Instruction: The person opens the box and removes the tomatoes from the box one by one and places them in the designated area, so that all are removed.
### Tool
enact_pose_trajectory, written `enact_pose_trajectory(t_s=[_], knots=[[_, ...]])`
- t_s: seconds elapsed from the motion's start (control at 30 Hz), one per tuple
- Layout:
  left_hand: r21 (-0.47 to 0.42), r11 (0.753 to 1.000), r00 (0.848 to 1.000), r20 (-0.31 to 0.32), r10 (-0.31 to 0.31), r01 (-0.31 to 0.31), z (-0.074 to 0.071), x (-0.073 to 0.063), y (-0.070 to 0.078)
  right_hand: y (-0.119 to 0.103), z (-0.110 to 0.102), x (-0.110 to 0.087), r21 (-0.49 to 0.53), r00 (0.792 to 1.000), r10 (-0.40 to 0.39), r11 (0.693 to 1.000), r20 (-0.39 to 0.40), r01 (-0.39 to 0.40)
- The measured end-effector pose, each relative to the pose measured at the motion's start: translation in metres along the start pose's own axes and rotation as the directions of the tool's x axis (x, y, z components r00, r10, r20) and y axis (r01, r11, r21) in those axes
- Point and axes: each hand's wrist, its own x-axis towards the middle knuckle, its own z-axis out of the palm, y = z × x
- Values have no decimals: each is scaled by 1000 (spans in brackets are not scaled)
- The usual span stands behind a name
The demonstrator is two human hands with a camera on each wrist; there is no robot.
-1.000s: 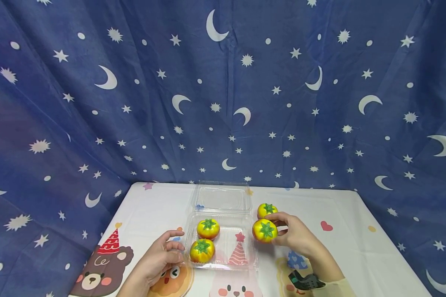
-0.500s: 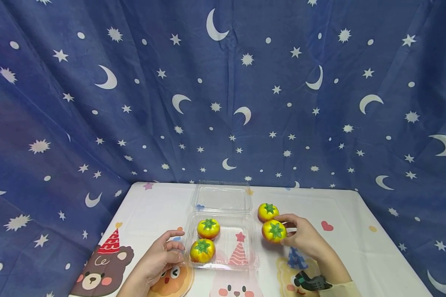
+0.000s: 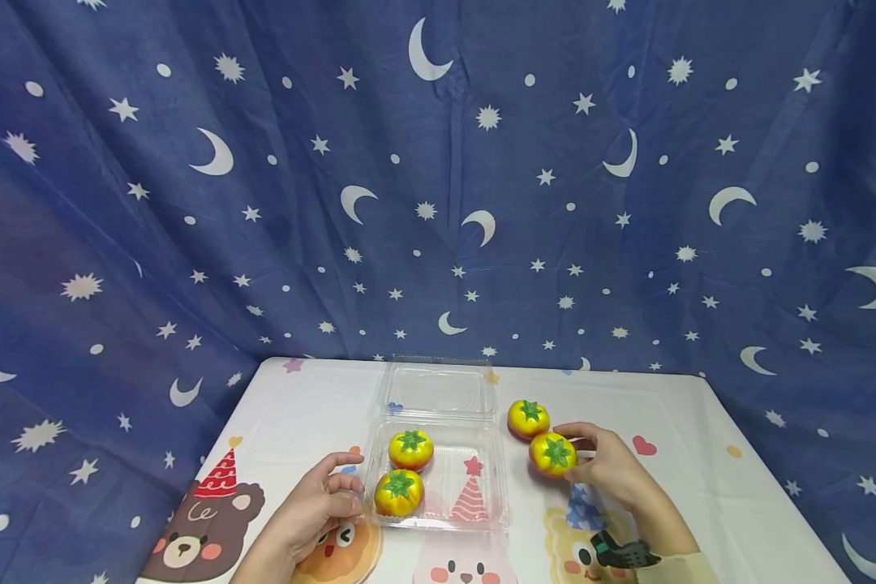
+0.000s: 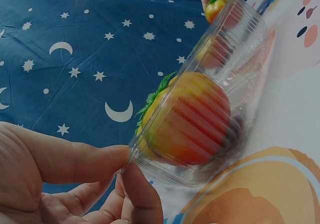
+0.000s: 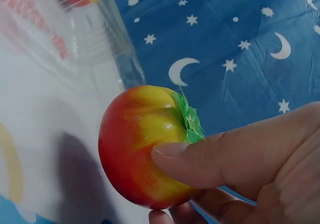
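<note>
My left hand pinches the near-left rim of a clear plastic clamshell box between thumb and forefinger. Two red-and-yellow toy tomatoes with green leafy tops sit along the box's left side, a rear one and a front one. To the right of the box, my right hand grips another toy tomato by its side, thumb across the front. A further toy tomato rests on the table just behind the held one, which overlaps its edge in the head view.
The box's lid lies folded back behind its base. A white cloth printed with cartoon animals covers the table. Behind and beside it hangs a blue curtain with moons and stars.
My right hand has moved rightward with its toy tomato, away from the box, showing more of the tomato behind. My left hand has stayed at the box's rim.
</note>
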Motion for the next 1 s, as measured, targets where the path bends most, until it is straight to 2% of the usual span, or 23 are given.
enact_pose_trajectory(t_s=[0.47,0.77,1.0], knots=[[2,1000,1000,-11,0,0,1,-2,1,20,-7,10,25,994,102,995,-30,-101],[5,1000,1000,-26,-10,10,1,-1,-2,33,-10,15,74,993,111,991,-48,-107],[6,1000,1000,-24,-11,11,0,-1,-1,36,-13,19,69,989,104,993,-103,-97]])
